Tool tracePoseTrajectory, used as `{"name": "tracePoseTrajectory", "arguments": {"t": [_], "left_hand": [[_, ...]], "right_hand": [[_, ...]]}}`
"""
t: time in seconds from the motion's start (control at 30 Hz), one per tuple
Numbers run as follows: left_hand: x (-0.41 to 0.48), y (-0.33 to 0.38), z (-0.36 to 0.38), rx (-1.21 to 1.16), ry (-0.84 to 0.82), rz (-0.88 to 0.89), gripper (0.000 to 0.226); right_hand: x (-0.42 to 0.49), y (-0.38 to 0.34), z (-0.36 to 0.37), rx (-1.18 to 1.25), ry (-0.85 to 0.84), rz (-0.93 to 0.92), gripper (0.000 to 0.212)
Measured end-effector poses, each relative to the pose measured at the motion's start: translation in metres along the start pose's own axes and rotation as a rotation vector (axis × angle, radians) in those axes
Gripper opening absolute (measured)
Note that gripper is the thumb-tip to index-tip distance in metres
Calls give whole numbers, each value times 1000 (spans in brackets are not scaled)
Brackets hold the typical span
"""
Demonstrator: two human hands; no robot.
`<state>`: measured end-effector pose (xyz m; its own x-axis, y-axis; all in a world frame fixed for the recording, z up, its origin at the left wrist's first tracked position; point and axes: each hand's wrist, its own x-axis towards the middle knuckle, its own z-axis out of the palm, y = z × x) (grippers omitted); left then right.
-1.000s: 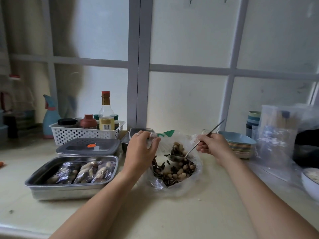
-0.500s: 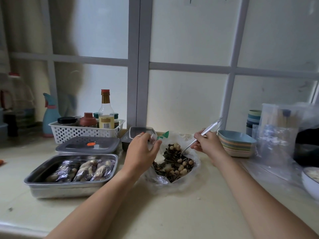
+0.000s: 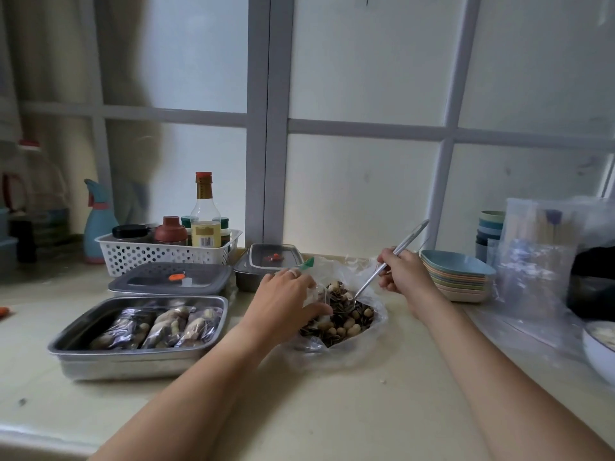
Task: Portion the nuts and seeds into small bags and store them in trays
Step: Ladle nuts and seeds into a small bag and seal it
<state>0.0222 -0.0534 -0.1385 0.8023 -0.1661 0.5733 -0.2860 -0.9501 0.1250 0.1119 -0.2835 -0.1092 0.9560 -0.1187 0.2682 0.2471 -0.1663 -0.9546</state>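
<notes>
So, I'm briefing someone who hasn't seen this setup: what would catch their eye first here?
The heap of nuts and seeds on clear plastic at centre, where the left hand holds a small bag and the right hand dips a long metal utensil into it. Then the steel tray at left, holding three filled bags.

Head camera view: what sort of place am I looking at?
Probably a home kitchen counter beside a frosted window: a white perforated plastic basket of condiment bottles, a stack of pastel shallow bowls, and a stainless steel tray holding filled snack bags.

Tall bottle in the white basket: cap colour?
Red cap on the tall bottle; clearest in the head view.
</notes>
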Motion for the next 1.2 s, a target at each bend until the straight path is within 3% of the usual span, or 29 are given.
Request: {"name": "tracePoseTrajectory", "arguments": {"t": [0.3,0.5,0.77,1.03,1.2], "left_hand": [[1,0,2,-224,-64,-115,55],[2,-1,4,-350,-103,-154,60],[16,8,5,-131,-173,-132,66],[36,15,1,-223,-331,-228,45],[39,20,12,-344,-197,-368,47]], "right_hand": [[-2,-7,1,128,-25,36,14],[-7,-12,2,116,-30,10,15],[-17,-27,2,16,-51,-121,18],[-21,-32,8,-75,-4,-255,20],[-29,-40,9,-128,33,-367,19]]}}
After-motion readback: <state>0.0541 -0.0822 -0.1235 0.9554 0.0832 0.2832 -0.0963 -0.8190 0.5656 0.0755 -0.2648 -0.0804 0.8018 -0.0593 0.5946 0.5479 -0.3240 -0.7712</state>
